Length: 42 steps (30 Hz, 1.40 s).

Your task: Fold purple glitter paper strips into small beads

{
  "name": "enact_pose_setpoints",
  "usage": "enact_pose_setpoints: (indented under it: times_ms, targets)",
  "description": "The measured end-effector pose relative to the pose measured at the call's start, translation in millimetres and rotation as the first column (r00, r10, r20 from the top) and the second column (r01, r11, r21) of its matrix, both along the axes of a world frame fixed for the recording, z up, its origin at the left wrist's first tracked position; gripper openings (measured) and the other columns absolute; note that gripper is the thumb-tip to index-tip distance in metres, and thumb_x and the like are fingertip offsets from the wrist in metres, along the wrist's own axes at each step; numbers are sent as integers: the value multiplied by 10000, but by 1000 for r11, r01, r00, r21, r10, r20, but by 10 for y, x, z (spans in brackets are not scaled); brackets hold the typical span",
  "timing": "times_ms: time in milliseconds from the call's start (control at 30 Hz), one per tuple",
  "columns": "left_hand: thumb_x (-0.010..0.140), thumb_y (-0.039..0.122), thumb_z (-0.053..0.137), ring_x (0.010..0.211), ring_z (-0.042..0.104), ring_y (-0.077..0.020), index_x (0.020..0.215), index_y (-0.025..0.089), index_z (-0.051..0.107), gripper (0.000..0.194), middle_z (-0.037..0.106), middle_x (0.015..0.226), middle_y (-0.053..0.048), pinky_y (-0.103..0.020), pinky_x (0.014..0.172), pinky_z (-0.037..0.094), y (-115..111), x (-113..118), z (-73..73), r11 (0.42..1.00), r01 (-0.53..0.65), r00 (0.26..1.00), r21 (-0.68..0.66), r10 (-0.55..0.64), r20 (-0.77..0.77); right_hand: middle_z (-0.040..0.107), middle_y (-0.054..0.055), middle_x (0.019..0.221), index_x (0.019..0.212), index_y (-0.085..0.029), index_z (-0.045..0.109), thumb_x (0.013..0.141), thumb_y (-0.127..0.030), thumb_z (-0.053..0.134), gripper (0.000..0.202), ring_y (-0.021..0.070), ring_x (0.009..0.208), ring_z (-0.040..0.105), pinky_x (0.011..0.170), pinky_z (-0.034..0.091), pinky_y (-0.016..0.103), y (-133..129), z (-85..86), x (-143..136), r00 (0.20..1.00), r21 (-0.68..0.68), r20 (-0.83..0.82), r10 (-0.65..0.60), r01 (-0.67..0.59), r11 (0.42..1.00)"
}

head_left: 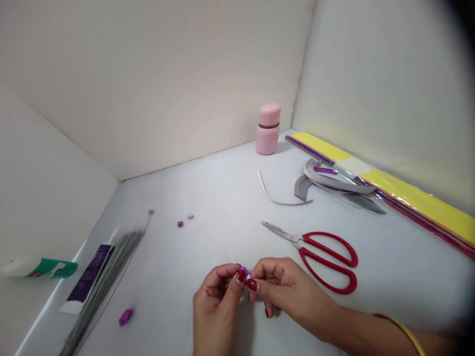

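Between the fingertips of my left hand [218, 301] and my right hand [285, 291] is a small purple-and-white piece [245, 272], mostly covered by the fingers. Both hands are closed in a pinch, thumbs meeting over it near the table's front edge. Right of my right hand lies a pair of scissors [330, 262] with red handles, blades pointing left. A little purple bud [180, 224] and a tiny silvery one [190, 216] rest farther back. To the left sits a larger purple lump [126, 317], apart from both hands.
At left lie a bundle of thin wires [107, 282], a purple tube with a white nozzle [91, 274] and a green-and-white tube [55, 268]. A pink flask [267, 129] stands at the back. Grey curved strips [334, 183] and long yellow-topped packed sheets [401, 188] lie right.
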<state>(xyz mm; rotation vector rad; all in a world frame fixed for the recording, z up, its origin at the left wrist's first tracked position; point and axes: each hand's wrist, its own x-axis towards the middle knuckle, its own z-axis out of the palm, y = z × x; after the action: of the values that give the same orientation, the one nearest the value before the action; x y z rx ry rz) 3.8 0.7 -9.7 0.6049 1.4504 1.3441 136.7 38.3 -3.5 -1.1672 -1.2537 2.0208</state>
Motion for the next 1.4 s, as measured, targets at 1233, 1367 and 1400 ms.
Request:
enact_pose_setpoints:
  times_ms: [1233,1367,1400]
  targets:
    - [655,278,725,598,560,-102,660,172,698,109,671,612,5,-160,573,432,-19,-52,71,987,162,986,-19,-162,-45,496,-55,528,666,-141,553,683,-380,691,277,63,447,451,443,352,181,9,-22,15,999,60,-15,-47,47,997]
    - [671,282,717,590,541,-99,644,156,699,130,647,583,8,-166,585,422,2,-68,67,983,181,983,-15,-181,16,494,-51,526,674,-138,577,682,-359,699,253,70,470,451,462,378,185,24,-24,4,998,123,-4,-68,68,990]
    - [670,280,719,597,542,-101,641,151,699,133,644,585,5,-169,592,420,7,-72,60,982,185,982,-23,-184,41,498,-47,529,671,-136,581,689,-355,694,247,70,472,451,463,378,186,25,-26,6,998,136,-9,-62,63,989]
